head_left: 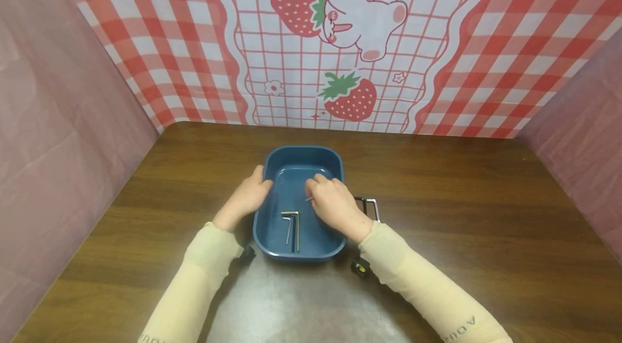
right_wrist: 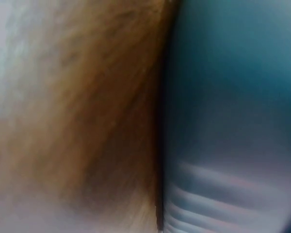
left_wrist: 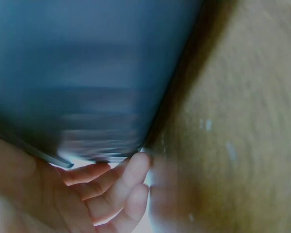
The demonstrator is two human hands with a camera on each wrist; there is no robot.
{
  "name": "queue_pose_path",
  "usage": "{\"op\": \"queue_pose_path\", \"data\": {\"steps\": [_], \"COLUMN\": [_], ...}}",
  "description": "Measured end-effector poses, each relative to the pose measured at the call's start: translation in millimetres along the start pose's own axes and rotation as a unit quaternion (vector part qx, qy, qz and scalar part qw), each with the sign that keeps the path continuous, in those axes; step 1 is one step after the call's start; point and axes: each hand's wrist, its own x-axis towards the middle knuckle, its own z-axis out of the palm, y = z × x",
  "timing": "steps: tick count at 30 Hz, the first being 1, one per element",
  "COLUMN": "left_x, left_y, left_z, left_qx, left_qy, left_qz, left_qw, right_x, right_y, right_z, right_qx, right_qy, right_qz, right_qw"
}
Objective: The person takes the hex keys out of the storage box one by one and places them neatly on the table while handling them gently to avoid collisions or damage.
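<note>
A deep blue tray [head_left: 301, 255] with rounded corners sits on the table. My left hand [head_left: 248, 194] holds its left wall, thumb at the rim; in the left wrist view the fingers [left_wrist: 136, 170] lie along the outside of the tray [left_wrist: 87, 58]. Over the inside of the tray, my right hand [head_left: 335, 205] pinches a small hex key [head_left: 309, 199], whose thin end alone shows. On the tray floor lie a brass-coloured hex key [head_left: 298, 232], a smaller silver hex key [head_left: 288, 232] and a dark one [head_left: 293, 240] between them.
Right of the tray, partly behind my right wrist, lie a black hex key [head_left: 362, 200] and a silver hex key [head_left: 376, 208] on the brown table [head_left: 461, 213]. A checked strawberry cloth [head_left: 355, 94] hangs behind the table. In the right wrist view the tray's outer wall [right_wrist: 233, 121] is close.
</note>
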Motion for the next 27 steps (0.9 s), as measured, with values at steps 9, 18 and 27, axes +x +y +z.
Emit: {"op": "queue_pose_path", "data": {"steps": [9,18,27], "left_x": [0.5,2.4,2.4], "left_y": [-1.0,-1.4,-1.8], "left_z": [0.5,0.7,1.1], "left_qx": [-0.005,-0.010,-0.006], "left_qy": [0.000,-0.007,-0.002], "left_qz": [-0.001,-0.006,-0.004], "left_qw": [1.0000,0.9999,1.0000], "right_x": [0.1,0.3,0.3], "right_y": [-0.6,-0.5,-1.1], "right_z": [-0.2,-0.4,-0.3], "right_qx": [-0.007,-0.010,-0.014], "right_qy": [-0.004,-0.003,-0.016], "right_qz": [-0.001,-0.003,0.000], "right_qw": [1.000,1.000,1.000]}}
